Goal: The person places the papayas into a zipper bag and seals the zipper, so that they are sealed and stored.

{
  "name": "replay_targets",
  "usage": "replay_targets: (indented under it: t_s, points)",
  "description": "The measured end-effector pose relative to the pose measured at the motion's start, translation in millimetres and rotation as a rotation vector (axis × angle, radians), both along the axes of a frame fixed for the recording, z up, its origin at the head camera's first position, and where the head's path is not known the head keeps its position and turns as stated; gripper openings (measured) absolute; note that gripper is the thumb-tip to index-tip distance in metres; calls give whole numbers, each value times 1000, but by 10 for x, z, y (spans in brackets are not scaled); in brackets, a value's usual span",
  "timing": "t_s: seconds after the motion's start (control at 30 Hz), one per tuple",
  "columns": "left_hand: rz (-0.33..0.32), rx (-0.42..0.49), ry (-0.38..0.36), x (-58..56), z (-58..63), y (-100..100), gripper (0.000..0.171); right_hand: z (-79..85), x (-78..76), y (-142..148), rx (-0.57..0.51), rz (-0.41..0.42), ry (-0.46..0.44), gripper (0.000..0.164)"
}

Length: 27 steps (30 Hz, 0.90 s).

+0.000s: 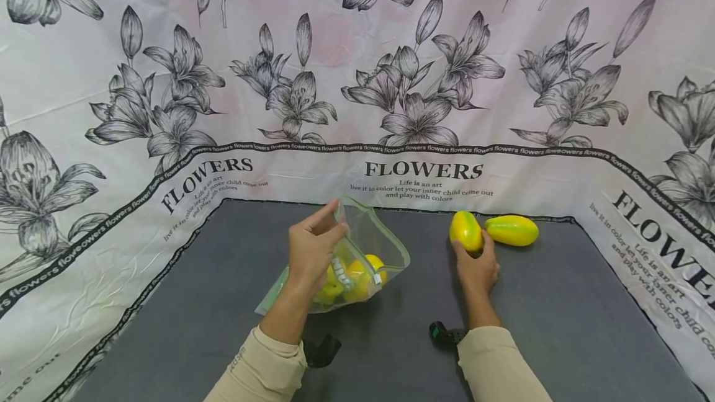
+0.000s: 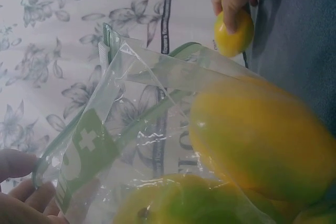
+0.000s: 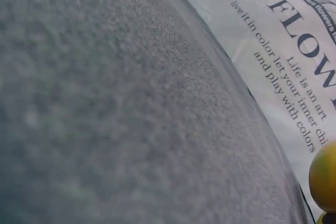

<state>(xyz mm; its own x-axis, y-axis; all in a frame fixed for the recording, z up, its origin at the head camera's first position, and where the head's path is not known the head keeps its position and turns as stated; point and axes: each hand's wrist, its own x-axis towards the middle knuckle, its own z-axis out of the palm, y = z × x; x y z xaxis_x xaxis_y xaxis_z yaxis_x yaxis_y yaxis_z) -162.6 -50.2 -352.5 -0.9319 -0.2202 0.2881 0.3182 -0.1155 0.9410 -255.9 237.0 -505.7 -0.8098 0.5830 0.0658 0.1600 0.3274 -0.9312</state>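
My left hand (image 1: 314, 247) pinches the rim of a clear zip bag (image 1: 371, 228) with green edging, and the bag's mouth gapes to the right. Inside it lie several yellow fruits with green patches; one mango (image 2: 262, 135) shows large through the plastic in the left wrist view. To the right, my right hand (image 1: 477, 268) grips another yellow-green mango (image 1: 465, 230) between thumb and fingers near the table's back edge. A second loose mango (image 1: 512, 231) lies on its side just right of it. The right wrist view catches only part of a mango (image 3: 324, 179) at its edge.
A dark grey cloth covers the table (image 1: 385, 352). Behind and at both sides stands a white curtain (image 1: 313, 172) printed with flowers and lettering. Black straps with small devices (image 1: 444, 334) sit at both wrists.
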Motion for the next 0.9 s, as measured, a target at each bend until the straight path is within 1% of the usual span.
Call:
replay_targets:
  t_s: [0.07,0.3,0.53,0.67,0.8,0.9]
  points:
    - [2,4,2,1,-2,-3,49,16,37,5,-25,-2,22,77]
    - [2,1,12,3,2,-14,49,56,161,56,-104,14,118,68]
    - [24,-4,11,-4,-2,-20,49,131,266,103,-179,4,173,65]
    - [22,-2,5,-2,-14,-19,49,202,302,136,-193,1,192,63]
    - [6,4,16,1,-17,-14,49,279,327,176,-180,-5,216,61]
    - [2,4,21,-2,-22,-13,50,328,346,205,-192,-17,235,60]
